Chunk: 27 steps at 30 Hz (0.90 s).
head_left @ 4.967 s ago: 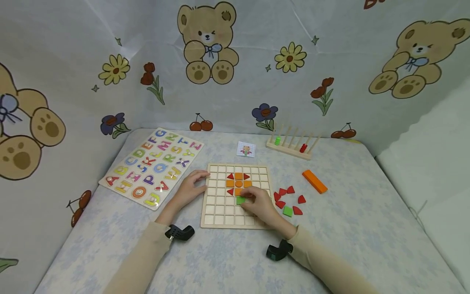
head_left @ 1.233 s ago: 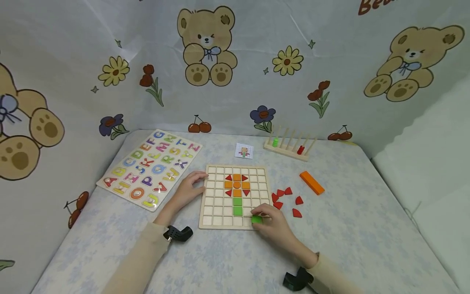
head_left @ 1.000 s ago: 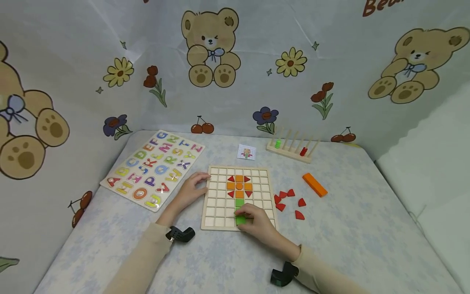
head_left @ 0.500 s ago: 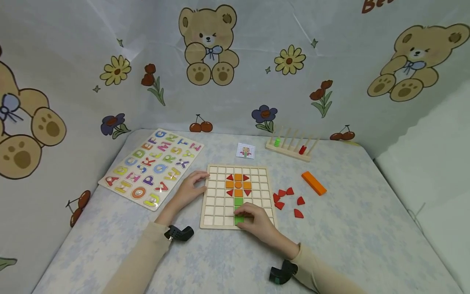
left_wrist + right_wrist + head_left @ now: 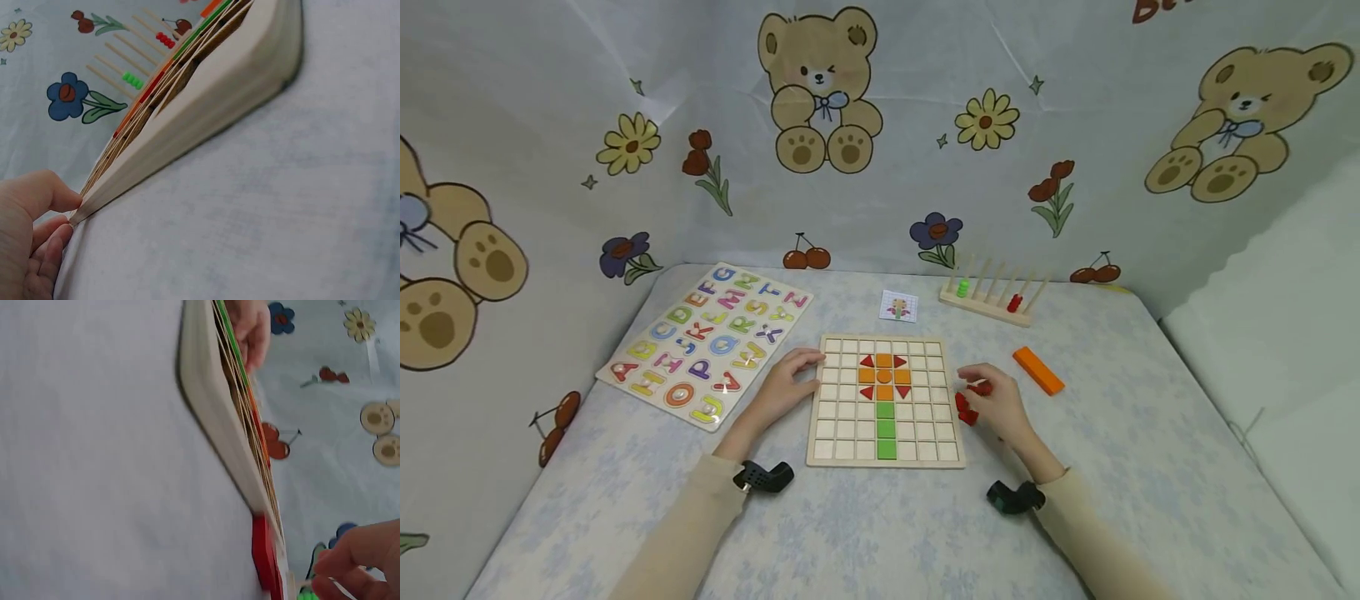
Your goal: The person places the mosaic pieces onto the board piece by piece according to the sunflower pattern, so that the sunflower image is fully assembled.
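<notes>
On the desk (image 5: 880, 533) lies the grid board (image 5: 842, 429). Beside it, the right hand's (image 5: 997, 406) fingers bend over red pieces (image 5: 967, 417); whether they grasp one, I cannot tell. The left hand's (image 5: 784, 386) relaxed fingers touch the board's left edge. Beyond: a picture card (image 5: 898, 306), then a bead rack (image 5: 988, 311).

The grid board (image 5: 844, 429) and far-right peg rack (image 5: 985, 310) looked like smooth, matt wood, the left letter board (image 5: 709, 354) had a slight gloss, the red pieces (image 5: 265, 550) were smooth, and the near sleeves (image 5: 677, 533) were matt cloth.
</notes>
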Tool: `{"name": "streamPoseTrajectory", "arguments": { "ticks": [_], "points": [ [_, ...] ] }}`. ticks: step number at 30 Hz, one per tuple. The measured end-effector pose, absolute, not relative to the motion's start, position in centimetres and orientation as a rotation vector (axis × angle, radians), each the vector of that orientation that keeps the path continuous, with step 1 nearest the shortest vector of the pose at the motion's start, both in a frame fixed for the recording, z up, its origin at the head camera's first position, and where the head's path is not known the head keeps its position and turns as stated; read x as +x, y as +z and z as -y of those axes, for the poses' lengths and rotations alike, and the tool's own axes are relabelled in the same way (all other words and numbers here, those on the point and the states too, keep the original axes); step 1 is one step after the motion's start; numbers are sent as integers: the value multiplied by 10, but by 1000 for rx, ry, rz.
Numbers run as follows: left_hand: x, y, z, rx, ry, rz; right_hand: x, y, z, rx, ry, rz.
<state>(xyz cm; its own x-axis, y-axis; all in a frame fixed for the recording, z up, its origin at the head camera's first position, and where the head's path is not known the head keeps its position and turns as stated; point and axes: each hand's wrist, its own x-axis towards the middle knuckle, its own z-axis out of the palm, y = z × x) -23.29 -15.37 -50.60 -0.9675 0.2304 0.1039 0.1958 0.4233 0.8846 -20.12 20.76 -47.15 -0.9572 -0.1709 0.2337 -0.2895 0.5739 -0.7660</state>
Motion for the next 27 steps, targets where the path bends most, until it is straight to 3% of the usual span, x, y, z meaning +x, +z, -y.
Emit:
{"name": "streamPoseTrajectory", "arguments": {
  "ticks": [6,15,22,27],
  "points": [
    [-232,-505,154,384,1615,-2626,-219,-480,-248,299,1251,2858],
    [-232,-503,155,385,1618,-2628,-229,-486,-263,386,1245,2867],
    [-232,-503,154,382,1612,-2631,-224,-481,-254,328,1310,2775],
    [-232,-505,153,372,1617,-2630,-211,-471,-216,451,1434,2729]
  ]
}}
